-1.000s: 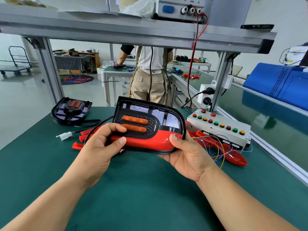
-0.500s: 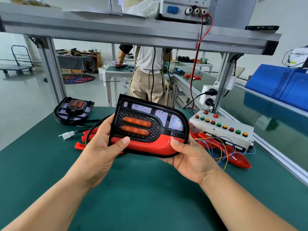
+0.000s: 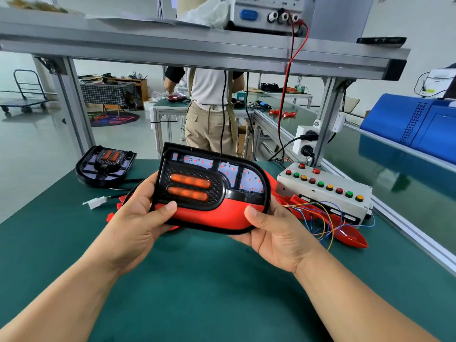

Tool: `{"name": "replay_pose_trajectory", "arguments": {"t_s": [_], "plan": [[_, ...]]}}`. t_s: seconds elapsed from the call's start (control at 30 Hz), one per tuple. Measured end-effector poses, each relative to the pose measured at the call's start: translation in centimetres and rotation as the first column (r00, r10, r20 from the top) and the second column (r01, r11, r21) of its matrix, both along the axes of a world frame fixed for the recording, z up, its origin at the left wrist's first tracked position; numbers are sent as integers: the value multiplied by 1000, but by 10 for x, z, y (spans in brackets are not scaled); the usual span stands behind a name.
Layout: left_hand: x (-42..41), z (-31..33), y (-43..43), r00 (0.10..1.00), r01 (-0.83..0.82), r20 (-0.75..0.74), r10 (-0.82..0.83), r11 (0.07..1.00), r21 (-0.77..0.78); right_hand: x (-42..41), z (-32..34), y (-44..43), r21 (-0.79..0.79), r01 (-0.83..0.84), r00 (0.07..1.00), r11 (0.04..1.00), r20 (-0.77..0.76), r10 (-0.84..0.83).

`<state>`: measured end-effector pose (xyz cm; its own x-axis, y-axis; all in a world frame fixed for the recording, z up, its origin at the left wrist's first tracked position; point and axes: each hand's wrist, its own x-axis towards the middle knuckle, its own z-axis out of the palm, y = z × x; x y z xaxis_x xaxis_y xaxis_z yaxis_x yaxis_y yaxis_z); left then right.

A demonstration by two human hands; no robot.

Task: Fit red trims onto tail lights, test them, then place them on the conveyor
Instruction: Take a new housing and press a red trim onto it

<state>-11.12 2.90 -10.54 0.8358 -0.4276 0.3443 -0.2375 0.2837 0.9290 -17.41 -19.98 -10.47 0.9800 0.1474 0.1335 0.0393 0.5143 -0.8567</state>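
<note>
1. left hand point(image 3: 138, 218) first: it grips the left end of the tail light point(image 3: 212, 191), thumb laid across the front edge, fingers curled round behind.
2. right hand point(image 3: 274, 233) holds the right end, thumb pressing on the red trim point(image 3: 209, 214), fingers wrapped underneath.
3. tail light is up off the green table point(image 3: 222, 280), held between my two hands, its face tilted toward me.
4. red trim sits along the light's lower edge, under the two orange bars; small red dots glow on the pale panels above them.
5. white connector point(image 3: 95, 202) lies on the mat, just left of my left hand.
6. second tail light point(image 3: 104, 165) lies flat at the far left of the table, well apart from the one i hold.
7. over on the right, the button box point(image 3: 325, 191) sits with coloured wires point(image 3: 320, 218) spilling from its front, and loose red trims point(image 3: 355, 239) lie beside and under them.
8. conveyor point(image 3: 399, 183) runs along the right side, beyond the box.
9. another person point(image 3: 212, 114) stands at the next bench, straight ahead.
</note>
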Motion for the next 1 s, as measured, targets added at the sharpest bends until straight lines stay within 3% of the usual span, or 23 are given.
{"name": "replay_pose_trajectory", "arguments": {"t_s": [0.17, 0.4, 0.77, 0.93, 1.0], "plan": [[-2, 1, 3, 1000, 30, 3, -30, 999, 16, -1, 0, -1, -48, -12, 1000, 999, 7, 13], [-2, 2, -2, 977, -145, 175, 121, 981, 131, -1, 2, 3, -45, 66, 996, 997, 56, -64], [-4, 0, -16, 978, -182, 123, 170, 978, 98, 2, -2, -2, -56, 107, 994, 993, 0, -107], [-2, 1, -4, 998, 62, -4, -62, 990, 123, 4, -2, -9, -93, 152, 988, 984, -20, -155], [0, 3, -2, 997, 71, -42, -68, 995, 72, 5, -1, -9, -103, 164, 986, 981, -10, -166]]}}
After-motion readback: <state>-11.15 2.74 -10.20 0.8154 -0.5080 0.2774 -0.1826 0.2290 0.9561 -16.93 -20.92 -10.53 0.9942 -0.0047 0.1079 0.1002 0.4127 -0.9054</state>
